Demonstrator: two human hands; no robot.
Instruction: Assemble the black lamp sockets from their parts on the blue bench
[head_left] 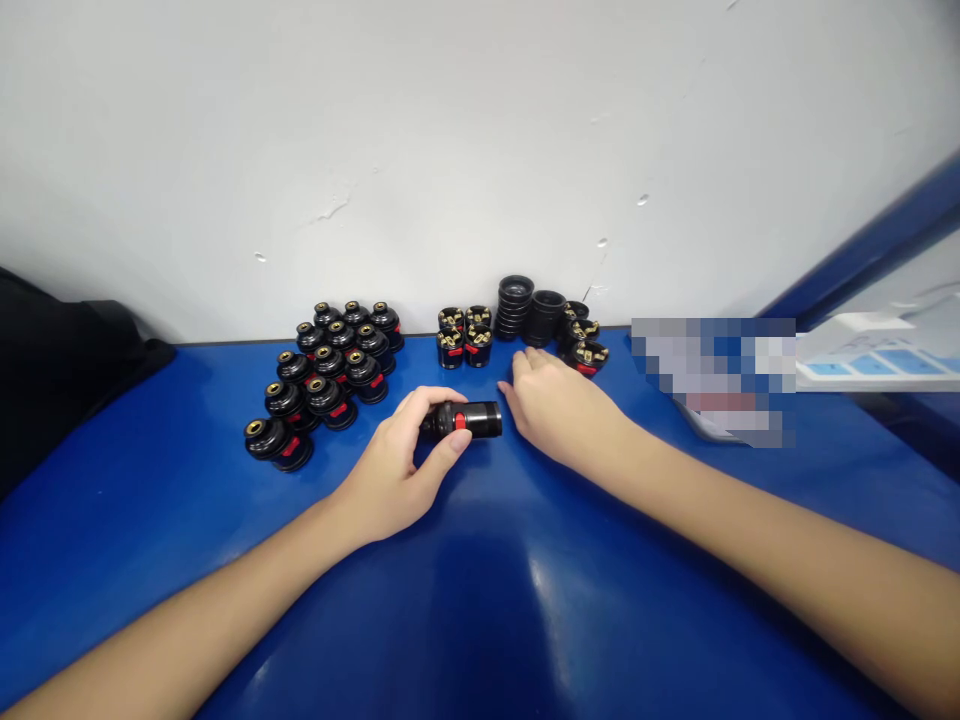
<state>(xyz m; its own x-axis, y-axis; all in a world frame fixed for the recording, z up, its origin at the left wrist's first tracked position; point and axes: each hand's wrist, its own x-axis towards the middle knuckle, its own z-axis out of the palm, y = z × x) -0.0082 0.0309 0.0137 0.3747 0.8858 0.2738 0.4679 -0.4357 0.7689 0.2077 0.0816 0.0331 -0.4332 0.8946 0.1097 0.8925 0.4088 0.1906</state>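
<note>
Blue worktop (pixel 525 600) carries a cluster of black caps (pixel 326 380) at left and stacked rings (pixel 529 310) at back. Left hand (pixel 397 470) grips a black cylinder (pixel 469 420) lying mid-worktop. Right hand (pixel 559 410) rests flat and loose, holding nothing, just beside its end.

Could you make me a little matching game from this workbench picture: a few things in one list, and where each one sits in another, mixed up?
Things:
1. black part with a red button
2. cluster of finished black parts
3. stacks of black rings
4. right hand

Places:
A. by the wall, right of centre
B. held lying on its side in the left hand
C. flat on the blue table, palm down
D. left part of the table, in rows

Pairs: 1-B, 2-D, 3-A, 4-C
</note>
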